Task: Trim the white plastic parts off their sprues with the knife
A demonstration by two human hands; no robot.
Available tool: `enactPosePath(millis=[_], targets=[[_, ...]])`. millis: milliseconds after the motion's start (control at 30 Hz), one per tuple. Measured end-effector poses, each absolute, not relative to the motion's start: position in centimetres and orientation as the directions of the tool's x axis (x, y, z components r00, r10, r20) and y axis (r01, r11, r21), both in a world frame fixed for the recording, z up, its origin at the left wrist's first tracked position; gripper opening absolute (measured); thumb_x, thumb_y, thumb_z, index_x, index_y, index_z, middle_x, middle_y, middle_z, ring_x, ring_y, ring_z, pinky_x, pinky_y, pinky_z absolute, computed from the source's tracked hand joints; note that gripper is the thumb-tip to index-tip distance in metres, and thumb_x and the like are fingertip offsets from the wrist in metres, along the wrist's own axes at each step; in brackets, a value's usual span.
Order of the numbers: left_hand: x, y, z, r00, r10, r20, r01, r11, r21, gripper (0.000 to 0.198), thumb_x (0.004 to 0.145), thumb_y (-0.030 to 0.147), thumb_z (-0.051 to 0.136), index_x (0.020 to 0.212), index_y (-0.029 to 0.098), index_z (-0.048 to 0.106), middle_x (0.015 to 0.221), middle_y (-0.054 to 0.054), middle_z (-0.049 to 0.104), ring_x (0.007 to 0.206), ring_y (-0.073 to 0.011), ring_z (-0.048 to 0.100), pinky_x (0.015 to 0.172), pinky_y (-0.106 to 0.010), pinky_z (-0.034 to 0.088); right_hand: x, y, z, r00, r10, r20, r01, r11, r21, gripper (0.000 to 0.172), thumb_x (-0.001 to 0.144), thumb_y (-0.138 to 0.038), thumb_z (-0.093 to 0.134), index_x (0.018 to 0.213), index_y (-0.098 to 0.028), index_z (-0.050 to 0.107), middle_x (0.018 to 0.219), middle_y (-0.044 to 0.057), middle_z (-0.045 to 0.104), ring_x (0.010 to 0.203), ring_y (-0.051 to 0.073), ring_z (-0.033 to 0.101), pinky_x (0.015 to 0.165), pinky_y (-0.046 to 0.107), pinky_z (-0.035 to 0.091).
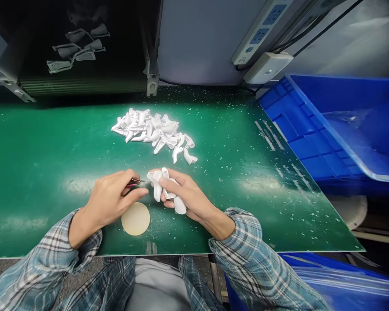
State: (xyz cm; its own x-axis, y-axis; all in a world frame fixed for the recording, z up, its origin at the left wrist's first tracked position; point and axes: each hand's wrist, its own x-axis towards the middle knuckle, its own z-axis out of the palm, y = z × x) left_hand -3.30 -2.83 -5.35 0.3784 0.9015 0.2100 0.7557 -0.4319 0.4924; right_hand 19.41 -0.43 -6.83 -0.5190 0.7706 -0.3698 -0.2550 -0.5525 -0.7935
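My left hand (112,201) is shut on a small red-handled cutting tool (134,183), possibly side cutters, whose metal tip points right toward the white work. My right hand (186,194) grips a white moulded plastic piece (164,188), which has several branching arms and looks like a cluster of joined parts. The two hands are close together, and the tool's tip is just left of the piece. Farther forward, a heap of similar white plastic parts (152,131) lies on the green bench mat (52,172). A round beige disc (135,218) lies just below my left hand.
A large blue plastic bin (330,129) stands at the right, beyond the mat's edge. A power strip (259,39) and a plug adapter (267,68) sit at the back right. A dark panel (81,52) at the back left shows white parts. Small flecks dot the mat.
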Motion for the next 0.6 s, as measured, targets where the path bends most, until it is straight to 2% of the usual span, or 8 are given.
enactPosePath(millis=[100, 167, 300, 433, 600], targets=[[-3.09, -2.9, -5.56, 0.393, 0.894, 0.216, 0.673, -0.44, 0.595, 0.036, 0.112, 0.035, 0.031, 0.103, 0.02, 0.063, 0.088, -0.004, 0.067, 0.08, -0.0174, 0.058, 0.077, -0.03, 0.044, 19.35, -0.25, -7.13, -0.562, 0.722, -0.404, -0.373, -0.657, -0.655, 0.044, 0.077, -0.045, 0.088, 0.111, -0.019, 0.075, 0.081, 0.003, 0.065, 0.059, 0.008, 0.049, 0.044, 0.015, 0.037], [-2.91, -3.0, -5.74, 0.407, 0.886, 0.224, 0.654, -0.454, 0.606, 0.031, 0.111, 0.032, 0.037, 0.106, 0.019, 0.064, 0.088, -0.004, 0.064, 0.081, -0.0176, 0.056, 0.077, -0.03, 0.044, 19.35, -0.18, -7.18, -0.555, 0.719, -0.419, -0.399, -0.672, -0.624, 0.042, 0.076, -0.045, 0.089, 0.106, -0.019, 0.075, 0.079, 0.002, 0.063, 0.059, 0.008, 0.047, 0.044, 0.015, 0.036], [-2.76, -3.22, -5.97, 0.427, 0.884, 0.192, 0.617, -0.439, 0.653, 0.021, 0.108, 0.033, 0.049, 0.113, 0.02, 0.065, 0.091, -0.002, 0.059, 0.078, -0.014, 0.057, 0.071, -0.026, 0.043, 19.33, -0.15, -7.1, -0.557, 0.72, -0.413, -0.412, -0.672, -0.616, 0.042, 0.076, -0.045, 0.09, 0.106, -0.019, 0.076, 0.075, 0.0, 0.06, 0.059, 0.007, 0.046, 0.044, 0.014, 0.036], [-2.79, -3.39, -5.9, 0.453, 0.875, 0.172, 0.615, -0.447, 0.65, 0.021, 0.108, 0.032, 0.05, 0.116, 0.021, 0.066, 0.089, 0.0, 0.056, 0.073, -0.0113, 0.055, 0.068, -0.025, 0.041, 19.34, -0.12, -7.23, -0.575, 0.712, -0.403, -0.427, -0.681, -0.594, 0.042, 0.075, -0.041, 0.092, 0.107, -0.018, 0.077, 0.074, 0.0, 0.061, 0.059, 0.007, 0.047, 0.044, 0.013, 0.036], [-2.98, -3.57, -5.62, 0.446, 0.881, 0.161, 0.632, -0.437, 0.64, 0.022, 0.108, 0.034, 0.049, 0.115, 0.022, 0.067, 0.089, 0.0, 0.056, 0.071, -0.0108, 0.053, 0.067, -0.025, 0.041, 19.37, -0.13, -7.59, -0.58, 0.723, -0.375, -0.43, -0.663, -0.613, 0.038, 0.081, -0.04, 0.088, 0.107, -0.015, 0.077, 0.077, 0.003, 0.065, 0.059, 0.007, 0.049, 0.043, 0.013, 0.037]])
